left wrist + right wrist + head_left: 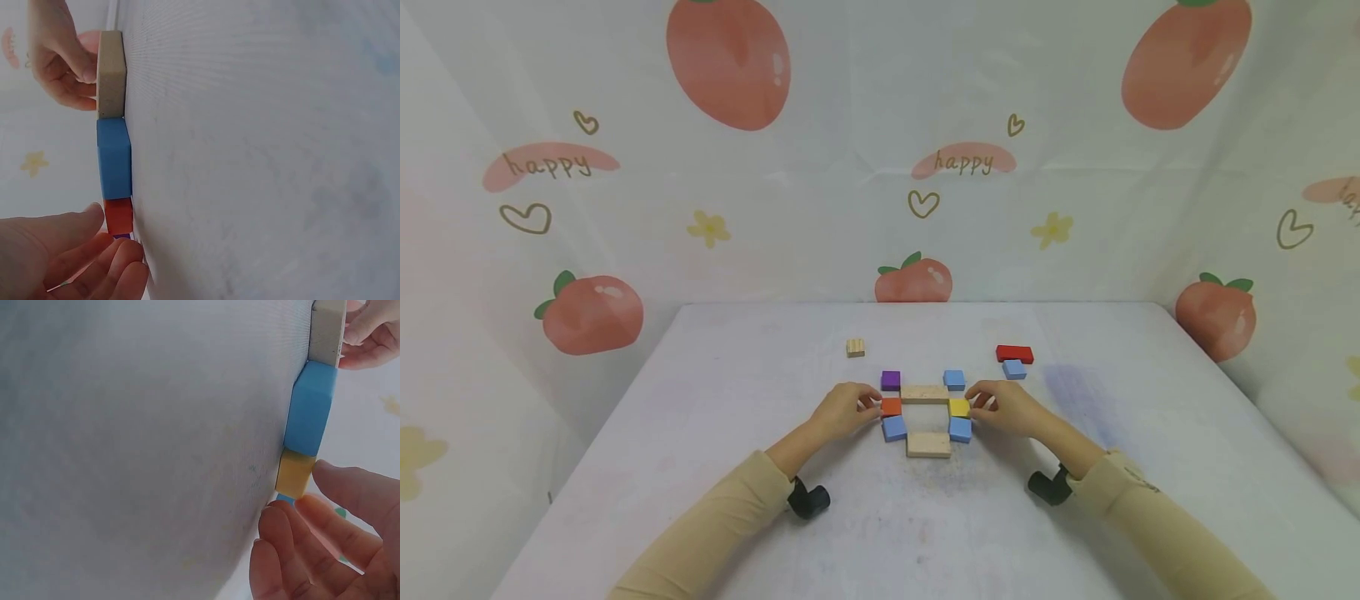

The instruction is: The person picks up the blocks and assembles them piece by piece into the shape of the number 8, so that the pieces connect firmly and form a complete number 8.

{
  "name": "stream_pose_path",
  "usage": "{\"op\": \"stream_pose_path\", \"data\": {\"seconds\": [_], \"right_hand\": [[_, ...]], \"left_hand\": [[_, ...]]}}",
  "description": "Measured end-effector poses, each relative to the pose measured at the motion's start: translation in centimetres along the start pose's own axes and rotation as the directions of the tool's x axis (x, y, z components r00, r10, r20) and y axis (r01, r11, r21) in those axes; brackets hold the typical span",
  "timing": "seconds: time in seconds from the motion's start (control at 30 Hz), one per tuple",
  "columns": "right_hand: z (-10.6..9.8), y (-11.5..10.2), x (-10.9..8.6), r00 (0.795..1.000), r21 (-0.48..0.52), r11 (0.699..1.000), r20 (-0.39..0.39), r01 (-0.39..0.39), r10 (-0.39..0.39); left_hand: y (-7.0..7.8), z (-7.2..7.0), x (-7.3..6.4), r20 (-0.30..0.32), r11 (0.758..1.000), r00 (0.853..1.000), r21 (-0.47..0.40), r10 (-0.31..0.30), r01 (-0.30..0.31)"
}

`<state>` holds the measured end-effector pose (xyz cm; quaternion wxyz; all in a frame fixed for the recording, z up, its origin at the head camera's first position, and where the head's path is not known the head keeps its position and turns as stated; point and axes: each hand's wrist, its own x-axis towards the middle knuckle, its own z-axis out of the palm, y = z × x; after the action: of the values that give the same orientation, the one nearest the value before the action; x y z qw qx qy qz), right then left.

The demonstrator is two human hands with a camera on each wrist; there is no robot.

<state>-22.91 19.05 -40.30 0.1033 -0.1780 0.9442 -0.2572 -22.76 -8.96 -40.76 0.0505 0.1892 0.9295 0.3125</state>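
Observation:
A ring of small blocks lies on the table. My left hand [847, 408] is at its left side, thumb and index fingertips right at the outer side of an orange-red block [891, 407]. Opposite, my right hand [1009, 407] has its thumb and index fingertips right at a yellow block [959, 407]. Both hands have loosely bent fingers. A blue block [895, 429] adjoins the orange-red one, and another blue block [960, 430] adjoins the yellow one. Between these sits a plain wooden block [928, 446]. Behind are a purple block [891, 381], a long wooden block [924, 394] and a blue block [954, 380].
Farther back on the white table [715, 500], a small striped wooden block [855, 348] lies to the left. A long red block [1015, 354] lies to the right with a blue block [1014, 369] in front of it. A fruit-printed cloth [820, 208] hangs behind.

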Motion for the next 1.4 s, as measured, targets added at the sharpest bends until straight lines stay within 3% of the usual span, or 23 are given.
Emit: {"op": "stream_pose_path", "data": {"seconds": [0.33, 0.57, 0.73, 0.97, 1.4], "right_hand": [[-0.4, 0.1, -0.1, 0.999, 0.004, 1.000, -0.035, -0.010, 0.010], [-2.6, 1.7, 0.4, 0.976, -0.012, 0.997, -0.202, 0.074, -0.075], [-4.7, 3.5, 0.5, 0.967, 0.019, 1.000, -0.256, -0.005, 0.010], [-6.4, 5.2, 0.4, 0.966, 0.036, 0.997, -0.246, -0.067, 0.074], [-6.3, 6.0, 0.5, 0.976, 0.028, 0.992, -0.175, -0.126, 0.129]], "left_hand": [[0.1, 0.0, -0.1, -0.002, 1.000, 1.000, -0.002, 0.003, -0.003], [0.1, 0.0, 0.0, 0.007, 1.000, 1.000, 0.008, 0.004, -0.004], [0.0, 0.1, 0.1, 0.004, 1.000, 1.000, 0.018, -0.001, 0.001], [0.1, 0.1, 0.2, -0.003, 0.999, 0.999, 0.018, -0.033, 0.033], [0.2, 0.2, 0.2, -0.009, 0.999, 0.999, 0.024, -0.042, 0.042]]}}
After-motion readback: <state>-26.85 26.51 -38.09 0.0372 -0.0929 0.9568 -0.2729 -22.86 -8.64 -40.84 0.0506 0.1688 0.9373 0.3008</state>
